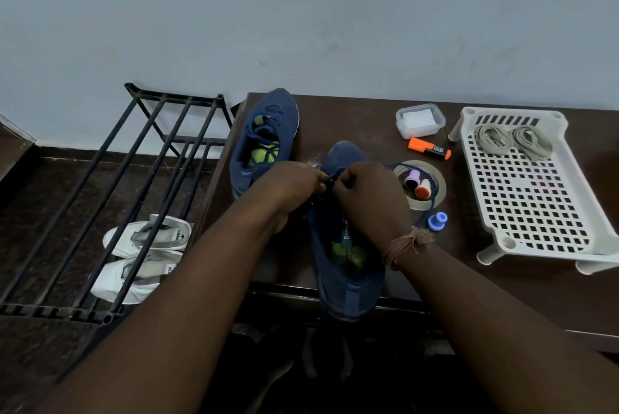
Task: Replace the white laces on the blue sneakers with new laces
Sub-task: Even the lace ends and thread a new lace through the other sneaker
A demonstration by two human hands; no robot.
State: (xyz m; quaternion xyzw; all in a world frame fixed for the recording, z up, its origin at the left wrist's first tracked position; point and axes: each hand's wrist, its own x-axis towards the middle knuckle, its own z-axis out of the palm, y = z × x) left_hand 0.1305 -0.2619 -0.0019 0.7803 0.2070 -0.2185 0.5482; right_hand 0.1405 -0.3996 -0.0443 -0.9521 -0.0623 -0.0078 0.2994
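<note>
— Both your hands meet over the near blue sneaker (348, 266): your left hand (294, 185) and right hand (368, 199) each pinch the dark blue lace (432, 192) at its eyelets, fingers curled.

— And the shoe itself?

— Navy, green insole showing, heel hanging over the near edge of the brown table (502, 289). Its lace loops right, across the tape roll (438, 189). Your second sneaker (261, 142), laced in blue, lies far-left. Two pale lace bundles (512, 140) rest on the white rack (536, 206), far right.

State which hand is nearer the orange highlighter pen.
Right. The right hand works beside the orange highlighter pen; the left hand sits farther away, beyond the right one.
</note>
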